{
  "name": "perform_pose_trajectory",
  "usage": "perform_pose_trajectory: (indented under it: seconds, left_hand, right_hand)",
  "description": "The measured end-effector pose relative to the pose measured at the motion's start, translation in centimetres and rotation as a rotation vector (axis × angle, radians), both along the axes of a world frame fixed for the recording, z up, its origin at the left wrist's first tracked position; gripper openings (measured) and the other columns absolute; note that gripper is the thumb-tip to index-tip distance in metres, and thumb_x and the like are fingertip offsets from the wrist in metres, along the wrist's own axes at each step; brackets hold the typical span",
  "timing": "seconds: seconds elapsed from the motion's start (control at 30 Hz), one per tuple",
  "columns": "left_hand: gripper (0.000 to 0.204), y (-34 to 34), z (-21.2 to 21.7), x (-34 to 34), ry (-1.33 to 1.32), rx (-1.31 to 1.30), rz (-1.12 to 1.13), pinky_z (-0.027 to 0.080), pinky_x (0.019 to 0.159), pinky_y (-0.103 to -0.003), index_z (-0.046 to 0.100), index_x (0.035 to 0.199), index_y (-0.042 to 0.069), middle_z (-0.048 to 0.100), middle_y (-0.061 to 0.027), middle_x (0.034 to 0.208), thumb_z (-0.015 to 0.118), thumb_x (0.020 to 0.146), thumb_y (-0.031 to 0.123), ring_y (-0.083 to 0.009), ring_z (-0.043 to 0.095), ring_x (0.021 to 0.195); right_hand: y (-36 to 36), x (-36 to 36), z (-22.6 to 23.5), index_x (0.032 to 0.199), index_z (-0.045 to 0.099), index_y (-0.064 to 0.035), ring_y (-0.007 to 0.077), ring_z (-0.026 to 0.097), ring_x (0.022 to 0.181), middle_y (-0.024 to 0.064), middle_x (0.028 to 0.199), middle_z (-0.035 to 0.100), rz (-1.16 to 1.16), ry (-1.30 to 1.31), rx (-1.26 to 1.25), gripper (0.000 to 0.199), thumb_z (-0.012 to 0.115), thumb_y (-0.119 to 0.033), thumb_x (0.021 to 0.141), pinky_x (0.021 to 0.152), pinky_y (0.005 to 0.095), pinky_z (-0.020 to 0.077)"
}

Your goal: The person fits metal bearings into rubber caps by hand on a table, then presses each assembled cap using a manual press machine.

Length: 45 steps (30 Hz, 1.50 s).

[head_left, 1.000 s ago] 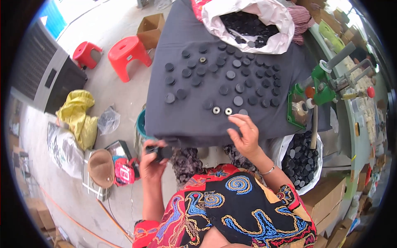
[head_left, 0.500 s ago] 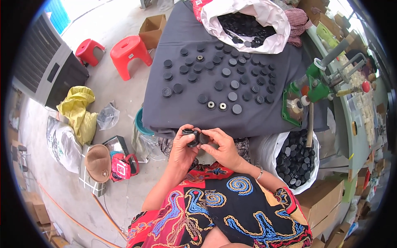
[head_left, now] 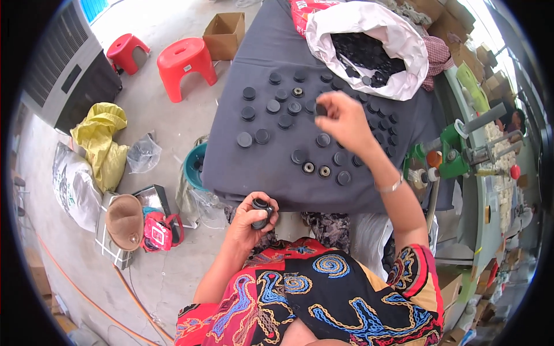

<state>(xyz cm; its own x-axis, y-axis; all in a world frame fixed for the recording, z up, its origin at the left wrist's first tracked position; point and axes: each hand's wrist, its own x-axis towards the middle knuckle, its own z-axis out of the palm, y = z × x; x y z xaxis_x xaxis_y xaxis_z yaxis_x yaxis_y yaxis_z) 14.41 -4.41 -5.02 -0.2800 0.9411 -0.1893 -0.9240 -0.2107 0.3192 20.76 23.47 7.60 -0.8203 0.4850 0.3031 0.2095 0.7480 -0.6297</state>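
Note:
My left hand (head_left: pixel 245 225), low at the table's near edge, has its fingers wrapped round one or more black round caps (head_left: pixel 261 211); how many cannot be made out. Out over the middle of the table, my right hand (head_left: pixel 349 122) pinches a black disc-like cap (head_left: pixel 321 109) between thumb and fingers. Beneath and around it, several black caps (head_left: pixel 262 136) stand in loose rows on the dark grey cloth (head_left: pixel 231 173). A few show a metal centre, such as the ring-centred cap (head_left: pixel 309 168) near the front. My right hand and forearm hide part of the rows.
A white bag (head_left: pixel 412 43) of black pieces lies open at the far right of the table. A green hand press (head_left: pixel 456 151) stands at the right edge. Left of the table are a teal bucket (head_left: pixel 195 167), red stools (head_left: pixel 183 60) and a cardboard box (head_left: pixel 224 34).
My right hand has left my left hand and reached forward and right over the table, holding a black cap. My left hand still grips its black piece. The view has shifted slightly.

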Motion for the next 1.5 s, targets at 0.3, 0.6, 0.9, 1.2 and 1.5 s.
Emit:
perform_pose_trajectory:
  seconds: [0.3, 0.6, 0.9, 1.2, 1.5]
  left_hand:
    - [0.035, 0.0, -0.6, -0.5, -0.003, -0.039, -0.040, 0.039, 0.047, -0.024, 0.056, 0.100, 0.006, 0.062, -0.0149, 0.096, 0.073, 0.069, 0.005, -0.0197, 0.057, 0.067]
    - [0.034, -0.1, -0.6, -0.9, 0.001, -0.034, -0.062, 0.037, 0.045, -0.023, 0.056, 0.099, 0.004, 0.061, -0.0146, 0.094, 0.073, 0.069, 0.005, -0.0182, 0.056, 0.064]
    - [0.033, 0.1, -0.4, -0.9, 0.043, -0.022, -0.073, 0.034, 0.045, -0.023, 0.056, 0.098, 0.003, 0.062, -0.0148, 0.091, 0.072, 0.068, 0.006, -0.0166, 0.055, 0.060]
    - [0.032, 0.1, 1.0, -0.5, 0.099, -0.060, -0.097, 0.035, 0.043, -0.024, 0.055, 0.097, -0.003, 0.060, -0.0154, 0.089, 0.069, 0.068, 0.002, -0.0174, 0.055, 0.058]
    - [0.041, 0.0, 1.8, 2.0, 0.098, -0.093, -0.370, 0.036, 0.042, -0.023, 0.056, 0.100, -0.002, 0.059, -0.0127, 0.085, 0.070, 0.064, 0.008, -0.0156, 0.054, 0.057]
  right_hand:
    - [8.3, -9.6, -4.6, 0.102, 0.066, -0.0049, 0.0337, 0.061, 0.097, 0.0148, 0.099, 0.064, 0.059, -0.354, 0.263, 0.037, 0.074, -0.008, 0.067, 0.088, 0.0397, 0.0486]
    - [9.1, -11.2, -5.5, 0.101, 0.067, -0.0041, 0.0317, 0.063, 0.098, 0.0158, 0.101, 0.067, 0.033, -0.512, 0.349, 0.036, 0.074, -0.005, 0.066, 0.087, 0.0386, 0.0496]
    - [9.3, -11.4, -5.1, 0.102, 0.066, -0.0024, 0.0321, 0.063, 0.098, 0.0167, 0.101, 0.067, 0.059, -0.556, 0.356, 0.039, 0.078, -0.012, 0.066, 0.086, 0.0383, 0.0503]
    - [-4.0, -3.2, -0.3, 0.109, 0.063, -0.0044, 0.0258, 0.062, 0.083, 0.0126, 0.098, 0.061, 0.582, -0.231, 0.102, 0.036, 0.071, -0.011, 0.075, 0.076, 0.0364, 0.0507]
    - [-10.3, 5.0, -4.1, 0.112, 0.063, -0.0066, 0.0270, 0.055, 0.095, 0.0098, 0.106, 0.059, 0.818, -0.262, -0.194, 0.033, 0.068, -0.012, 0.080, 0.081, 0.0370, 0.0468]
